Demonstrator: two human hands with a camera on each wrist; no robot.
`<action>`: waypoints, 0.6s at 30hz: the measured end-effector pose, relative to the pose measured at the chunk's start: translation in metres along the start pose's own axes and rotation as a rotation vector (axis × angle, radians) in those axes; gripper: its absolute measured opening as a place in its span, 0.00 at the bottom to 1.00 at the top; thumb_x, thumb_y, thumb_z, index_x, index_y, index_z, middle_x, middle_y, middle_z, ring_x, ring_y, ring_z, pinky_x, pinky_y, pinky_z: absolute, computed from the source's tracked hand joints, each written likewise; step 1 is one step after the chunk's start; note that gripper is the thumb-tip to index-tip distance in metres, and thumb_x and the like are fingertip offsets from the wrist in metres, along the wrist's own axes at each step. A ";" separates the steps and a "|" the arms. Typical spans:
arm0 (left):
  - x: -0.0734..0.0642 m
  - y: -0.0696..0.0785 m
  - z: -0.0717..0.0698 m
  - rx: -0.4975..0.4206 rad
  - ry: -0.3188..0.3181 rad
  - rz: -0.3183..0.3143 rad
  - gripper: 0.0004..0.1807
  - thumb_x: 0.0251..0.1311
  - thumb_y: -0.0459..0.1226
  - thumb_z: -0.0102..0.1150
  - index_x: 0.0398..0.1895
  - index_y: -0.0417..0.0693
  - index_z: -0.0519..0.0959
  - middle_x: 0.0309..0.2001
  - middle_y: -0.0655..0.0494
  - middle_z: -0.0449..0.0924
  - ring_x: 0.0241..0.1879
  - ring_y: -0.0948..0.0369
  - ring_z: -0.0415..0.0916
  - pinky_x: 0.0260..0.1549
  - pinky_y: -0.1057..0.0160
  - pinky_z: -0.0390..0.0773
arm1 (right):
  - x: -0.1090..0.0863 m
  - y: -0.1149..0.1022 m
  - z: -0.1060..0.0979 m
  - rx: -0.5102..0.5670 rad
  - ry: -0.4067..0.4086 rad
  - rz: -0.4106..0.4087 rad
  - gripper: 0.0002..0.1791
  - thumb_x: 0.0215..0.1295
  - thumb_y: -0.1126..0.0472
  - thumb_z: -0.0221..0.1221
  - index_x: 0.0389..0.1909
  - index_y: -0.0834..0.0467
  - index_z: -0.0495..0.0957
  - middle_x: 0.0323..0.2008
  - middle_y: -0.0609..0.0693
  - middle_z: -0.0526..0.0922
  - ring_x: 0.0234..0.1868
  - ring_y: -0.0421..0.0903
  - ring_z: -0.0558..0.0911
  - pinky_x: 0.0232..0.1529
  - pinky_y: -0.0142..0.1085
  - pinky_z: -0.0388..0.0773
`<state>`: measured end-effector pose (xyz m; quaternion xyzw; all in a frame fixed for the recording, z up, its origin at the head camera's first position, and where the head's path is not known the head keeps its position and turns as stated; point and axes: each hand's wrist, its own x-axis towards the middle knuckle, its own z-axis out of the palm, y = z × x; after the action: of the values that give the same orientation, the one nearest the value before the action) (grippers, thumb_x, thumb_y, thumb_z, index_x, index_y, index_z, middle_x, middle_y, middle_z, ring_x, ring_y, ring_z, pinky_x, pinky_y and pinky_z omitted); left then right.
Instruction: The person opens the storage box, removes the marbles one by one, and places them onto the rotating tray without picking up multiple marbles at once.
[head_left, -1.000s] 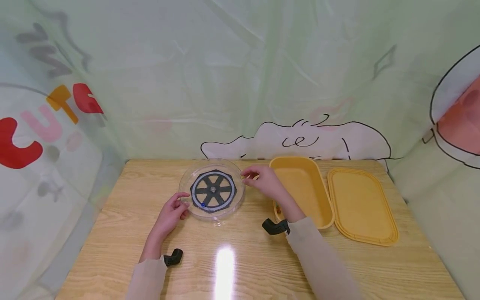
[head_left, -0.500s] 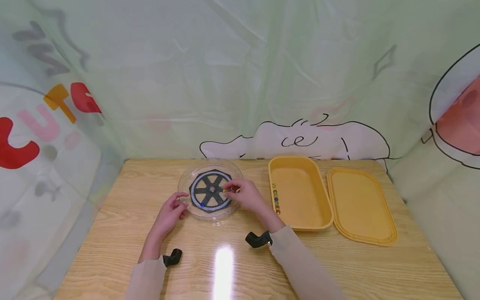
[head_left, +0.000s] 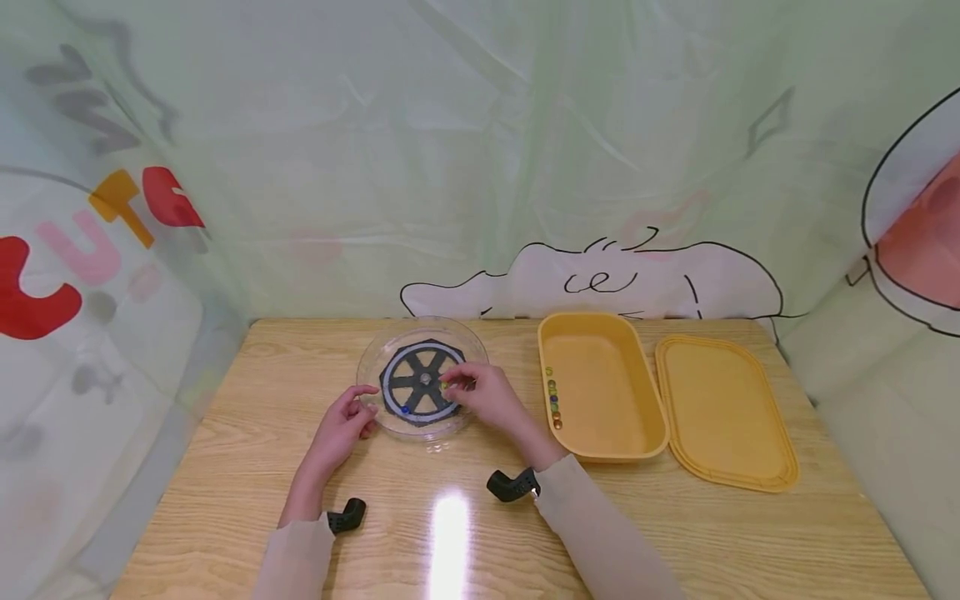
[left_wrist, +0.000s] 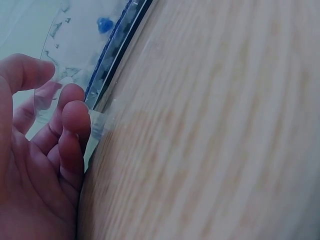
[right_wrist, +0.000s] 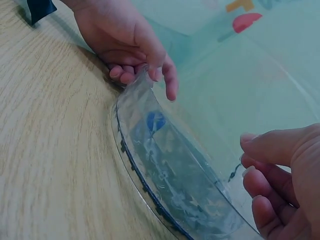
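The right hand [head_left: 486, 396] pinches a yellow marble [head_left: 444, 385] over the clear dish [head_left: 373, 347] near the tabletop's [head_left: 390, 517] far edge; loosened early, it could roll astray.

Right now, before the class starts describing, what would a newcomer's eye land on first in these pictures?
Probably the clear round dish on the table, left of middle, with its dark wheel pattern and blue bead, the right hand over it. Next comes the yellow box to its right, small coloured beads lining its left side. A red letter C stands out far left.
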<state>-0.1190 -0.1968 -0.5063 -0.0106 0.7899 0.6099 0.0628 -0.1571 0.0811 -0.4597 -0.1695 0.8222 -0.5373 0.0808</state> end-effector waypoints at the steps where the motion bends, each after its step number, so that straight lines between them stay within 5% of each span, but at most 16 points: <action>1: 0.000 0.000 0.000 -0.003 -0.001 -0.001 0.16 0.70 0.33 0.56 0.59 0.43 0.74 0.27 0.47 0.73 0.27 0.57 0.73 0.28 0.64 0.75 | 0.000 0.001 0.001 -0.001 0.004 -0.002 0.11 0.61 0.67 0.67 0.45 0.62 0.84 0.36 0.47 0.82 0.35 0.45 0.77 0.36 0.34 0.76; 18: 0.000 0.000 0.001 0.015 0.005 -0.028 0.17 0.71 0.34 0.56 0.60 0.44 0.74 0.29 0.47 0.73 0.28 0.56 0.73 0.29 0.64 0.75 | -0.001 0.002 0.002 0.004 0.026 0.005 0.10 0.60 0.66 0.69 0.43 0.59 0.85 0.34 0.46 0.82 0.33 0.44 0.77 0.34 0.33 0.76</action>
<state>-0.1190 -0.1963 -0.5066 -0.0226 0.7944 0.6029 0.0696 -0.1561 0.0808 -0.4624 -0.1602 0.8227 -0.5408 0.0717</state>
